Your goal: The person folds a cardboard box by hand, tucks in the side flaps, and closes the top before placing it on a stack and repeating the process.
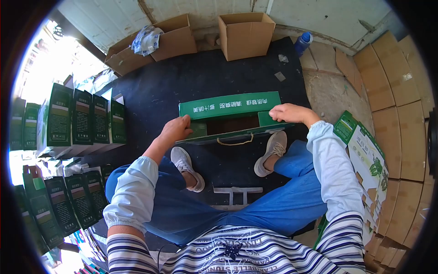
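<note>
A green cardboard carton with white lettering on its long raised flap stands on the black mat between my feet. Its top is part open, with a dark gap in the middle and small end flaps folded inward. A cord handle hangs on the side nearest me. My left hand is closed at the carton's left end, fingers curled over the end flap. At the right end, my right hand grips the corner with bent fingers on the other end flap. What lies inside the carton is too dark to make out.
Several green cartons stand in rows at left. Brown boxes sit by the wall, one with a patterned cloth. A blue bottle is at back right. Flat printed cartons lean near stacked brown boxes.
</note>
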`<action>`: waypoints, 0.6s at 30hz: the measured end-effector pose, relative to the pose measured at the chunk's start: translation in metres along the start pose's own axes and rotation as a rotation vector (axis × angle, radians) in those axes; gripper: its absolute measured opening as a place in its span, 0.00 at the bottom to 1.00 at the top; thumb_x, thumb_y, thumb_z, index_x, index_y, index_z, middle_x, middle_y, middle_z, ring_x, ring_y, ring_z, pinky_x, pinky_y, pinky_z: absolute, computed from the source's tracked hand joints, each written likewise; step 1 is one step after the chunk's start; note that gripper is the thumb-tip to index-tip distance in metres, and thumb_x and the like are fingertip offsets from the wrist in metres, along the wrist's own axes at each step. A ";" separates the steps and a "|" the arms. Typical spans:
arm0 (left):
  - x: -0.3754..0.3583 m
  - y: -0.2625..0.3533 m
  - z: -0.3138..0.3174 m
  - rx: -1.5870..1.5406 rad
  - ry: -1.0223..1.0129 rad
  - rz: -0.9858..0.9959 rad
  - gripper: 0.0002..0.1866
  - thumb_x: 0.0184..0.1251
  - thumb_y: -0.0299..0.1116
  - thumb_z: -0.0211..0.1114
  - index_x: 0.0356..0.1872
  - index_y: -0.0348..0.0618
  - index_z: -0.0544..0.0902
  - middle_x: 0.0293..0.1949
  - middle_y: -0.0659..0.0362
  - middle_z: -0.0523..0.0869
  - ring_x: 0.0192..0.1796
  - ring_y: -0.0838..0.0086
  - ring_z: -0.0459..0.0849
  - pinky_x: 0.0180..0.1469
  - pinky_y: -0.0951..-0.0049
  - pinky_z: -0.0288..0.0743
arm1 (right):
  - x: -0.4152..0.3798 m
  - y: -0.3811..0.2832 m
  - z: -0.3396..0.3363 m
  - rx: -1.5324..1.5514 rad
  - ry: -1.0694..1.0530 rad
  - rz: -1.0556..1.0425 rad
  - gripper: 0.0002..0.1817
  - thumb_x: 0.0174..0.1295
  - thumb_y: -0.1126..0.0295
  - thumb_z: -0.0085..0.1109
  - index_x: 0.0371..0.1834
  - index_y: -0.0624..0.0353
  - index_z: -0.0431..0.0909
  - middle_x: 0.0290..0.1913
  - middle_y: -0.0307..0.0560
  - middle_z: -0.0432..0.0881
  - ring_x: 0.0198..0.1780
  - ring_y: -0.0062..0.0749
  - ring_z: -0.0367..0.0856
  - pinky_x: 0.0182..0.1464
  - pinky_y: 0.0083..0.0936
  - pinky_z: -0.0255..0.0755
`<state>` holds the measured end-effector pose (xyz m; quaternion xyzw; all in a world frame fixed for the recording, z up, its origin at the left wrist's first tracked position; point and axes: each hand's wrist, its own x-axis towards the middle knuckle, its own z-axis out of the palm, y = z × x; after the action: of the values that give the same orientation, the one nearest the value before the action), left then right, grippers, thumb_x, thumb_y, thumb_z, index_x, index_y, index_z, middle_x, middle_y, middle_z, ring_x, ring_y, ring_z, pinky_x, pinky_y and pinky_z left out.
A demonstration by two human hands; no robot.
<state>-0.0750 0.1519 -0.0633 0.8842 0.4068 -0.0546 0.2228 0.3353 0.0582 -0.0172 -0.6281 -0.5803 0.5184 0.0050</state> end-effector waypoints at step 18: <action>0.004 -0.019 -0.017 -0.656 -0.072 -0.238 0.10 0.65 0.36 0.61 0.38 0.41 0.80 0.31 0.55 0.83 0.30 0.69 0.82 0.36 0.68 0.76 | -0.018 0.002 0.005 0.059 0.139 -0.101 0.28 0.59 0.41 0.58 0.37 0.60 0.81 0.42 0.51 0.82 0.49 0.37 0.78 0.54 0.31 0.68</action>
<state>-0.0883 0.1728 -0.0556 0.7093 0.4949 0.0223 0.5014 0.3374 0.0415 -0.0087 -0.6320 -0.5941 0.4894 0.0899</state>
